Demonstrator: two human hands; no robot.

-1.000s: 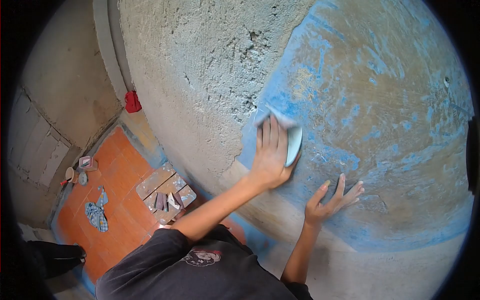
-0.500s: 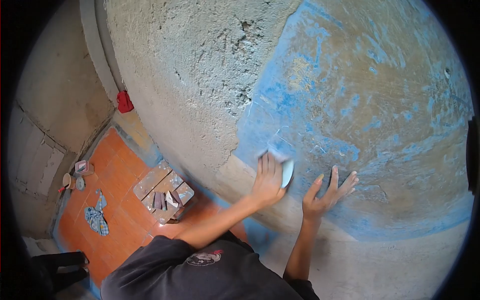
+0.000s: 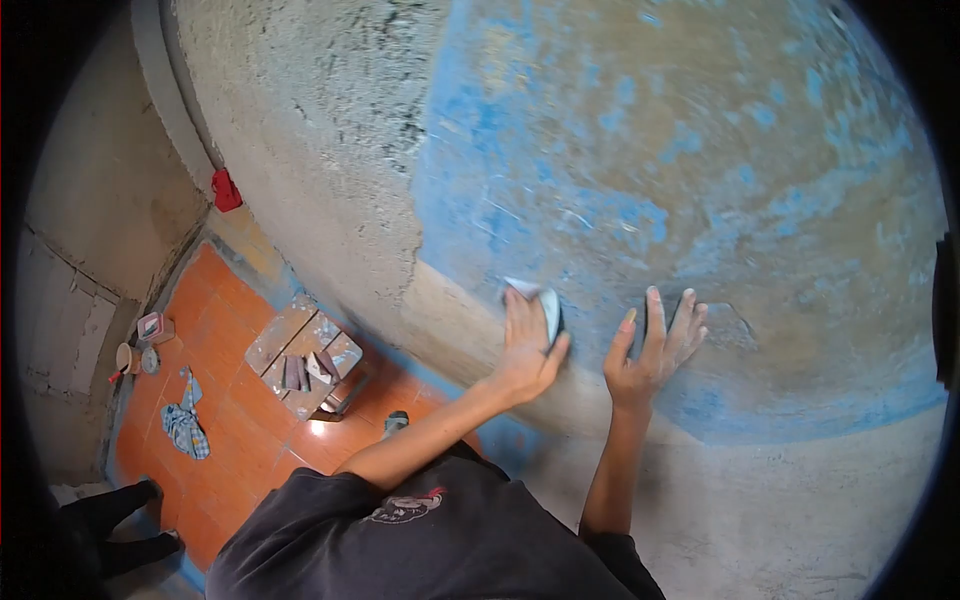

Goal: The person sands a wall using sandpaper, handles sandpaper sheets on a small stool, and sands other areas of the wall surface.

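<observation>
My left hand [image 3: 528, 350] presses a folded, pale blue-white sheet of sandpaper [image 3: 551, 312] against the wall, fingers over it and thumb out to the right. Beneath and around it the wall [image 3: 600, 245] shows patchy blue paint over a brownish, scuffed coat. To the right, my right hand [image 3: 650, 352] rests on the same wall with fingers spread, holding nothing. Whitish dust coats its fingertips. A chipped outline [image 3: 735, 325] marks the surface just beside it.
Rough bare plaster [image 3: 310, 130] borders the paint on the left. On the orange tiled floor [image 3: 240, 400] stand a paint-spattered stool [image 3: 290, 330] bearing several small tools, a checkered cloth [image 3: 186, 428] and small containers [image 3: 152, 328]. Another person's dark-clothed legs [image 3: 115, 510] show at lower left. A red item [image 3: 226, 190] lies by the wall.
The view has shifted, so the wall and floor items appear further left. My left hand, still on the sandpaper, has moved lower on the wall. My right hand stays spread on the wall.
</observation>
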